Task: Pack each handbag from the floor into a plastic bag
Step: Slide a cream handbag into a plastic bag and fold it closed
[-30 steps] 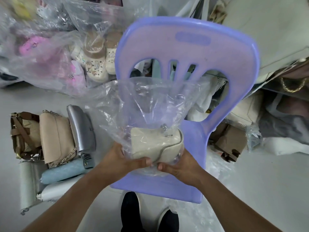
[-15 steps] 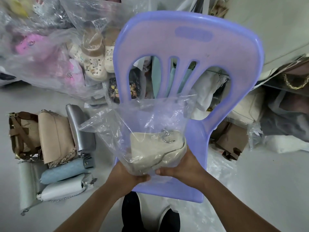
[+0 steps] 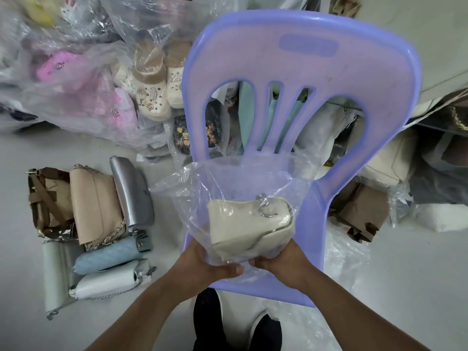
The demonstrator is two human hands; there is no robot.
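A cream handbag (image 3: 243,224) with a metal ring sits inside a clear plastic bag (image 3: 228,183), whose open mouth stands upward. My left hand (image 3: 210,264) and my right hand (image 3: 283,262) grip the bag's bottom from below, thumbs nearly touching, over the seat of a purple plastic chair (image 3: 314,236). On the floor to the left lie several unpacked handbags: a brown one (image 3: 45,201), a beige one (image 3: 96,203), a silver one (image 3: 131,191), a light blue one (image 3: 109,254), a white one (image 3: 106,282) and a pale green one (image 3: 54,274).
Large clear sacks of slippers (image 3: 152,84) and soft goods fill the far left. Packed bags and a brown wrapped bag (image 3: 362,211) lie right of the chair. Loose plastic (image 3: 347,252) lies on the grey floor. My black shoes (image 3: 207,323) stand below the chair.
The bagged cream handbag and both hands have dropped lower and nearer to me; the bag's mouth no longer reaches the chair back's slots. The hands now hold it further underneath.
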